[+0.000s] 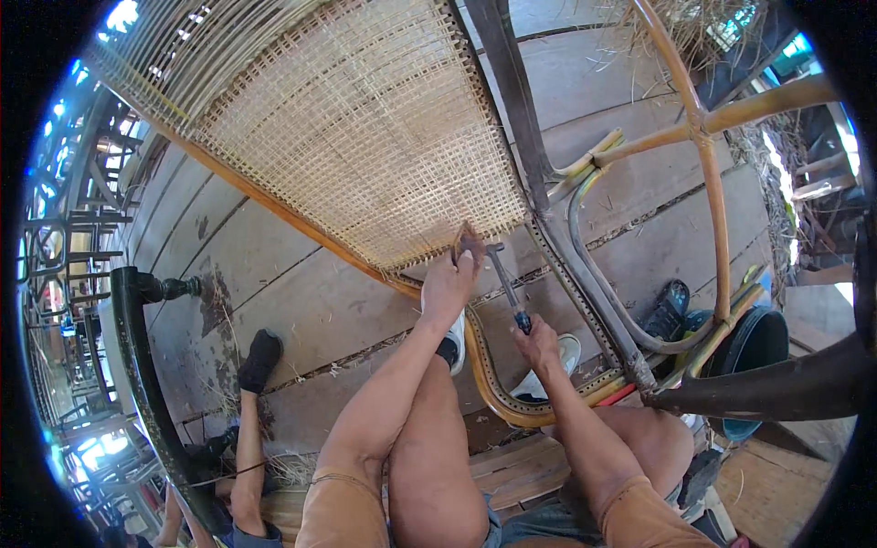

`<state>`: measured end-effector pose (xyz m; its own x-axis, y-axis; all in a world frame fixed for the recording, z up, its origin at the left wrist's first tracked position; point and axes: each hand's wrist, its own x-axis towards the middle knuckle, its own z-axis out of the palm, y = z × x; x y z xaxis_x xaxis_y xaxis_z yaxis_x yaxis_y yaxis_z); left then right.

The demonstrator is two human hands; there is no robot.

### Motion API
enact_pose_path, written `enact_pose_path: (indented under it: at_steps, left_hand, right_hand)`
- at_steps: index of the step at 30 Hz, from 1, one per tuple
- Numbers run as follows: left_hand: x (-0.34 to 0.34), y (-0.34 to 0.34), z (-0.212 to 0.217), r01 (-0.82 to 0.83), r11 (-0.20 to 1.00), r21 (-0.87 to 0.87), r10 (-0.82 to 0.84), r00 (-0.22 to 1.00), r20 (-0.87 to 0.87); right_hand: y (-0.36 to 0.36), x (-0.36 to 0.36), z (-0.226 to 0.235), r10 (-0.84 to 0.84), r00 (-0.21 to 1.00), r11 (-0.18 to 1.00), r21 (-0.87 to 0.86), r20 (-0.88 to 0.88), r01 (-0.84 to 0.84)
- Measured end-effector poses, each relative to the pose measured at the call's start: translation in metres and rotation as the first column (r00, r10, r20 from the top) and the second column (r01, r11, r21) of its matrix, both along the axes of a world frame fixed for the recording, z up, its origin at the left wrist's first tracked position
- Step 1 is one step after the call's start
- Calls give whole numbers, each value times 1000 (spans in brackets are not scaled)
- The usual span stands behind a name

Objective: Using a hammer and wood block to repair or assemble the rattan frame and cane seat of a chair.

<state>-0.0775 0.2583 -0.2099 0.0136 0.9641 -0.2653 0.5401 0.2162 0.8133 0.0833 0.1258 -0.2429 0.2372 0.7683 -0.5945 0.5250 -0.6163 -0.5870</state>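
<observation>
A big woven cane panel (365,128) fills the top middle of the picture. It is pale tan with tiny holes, and its long side slants from upper left down to lower right. The left hand (449,285) pinches one cane strip at the panel's bottom edge. The right hand (537,345) grips one small hammer (504,283), its head pointing up at the panel. Two white shoes (548,370) rest on the wooden floor (274,292).

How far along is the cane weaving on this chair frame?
Most of the woven cane panel looks filled in. In hand: the left hand pinches a strand at the panel's lower corner, and the right hand holds a small hammer there. Left: the curved frame rail below shows open holes.
</observation>
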Motion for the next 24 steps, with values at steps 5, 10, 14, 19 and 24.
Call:
enact_pose_path:
  at_steps: [5, 10, 14, 19, 24]
  left_hand:
    - [22, -9, 35, 64, 972, -226, -50, 997, 66]
    - [19, -4, 27, 168, 982, 92, -125, 927, -354]
    - [36, 13, 36, 192, 978, 82, -147, 914, -379]
    - [60, 20, 22, 233, 958, 165, -172, 931, -321]
    - [67, 26, 9, 196, 977, 79, -138, 873, -468]
  right_hand:
    - [-4, 4, 5, -3, 1000, 1000, 8, -16, 3]
    - [-7, 2, 3, -111, 993, 984, 136, -46, 116]
    - [2, 4, 1, -88, 996, 987, 131, -11, 89]
    - [5, 2, 6, -139, 987, 985, 95, -85, 147]
    - [0, -5, 2, -169, 982, 984, 44, -85, 173]
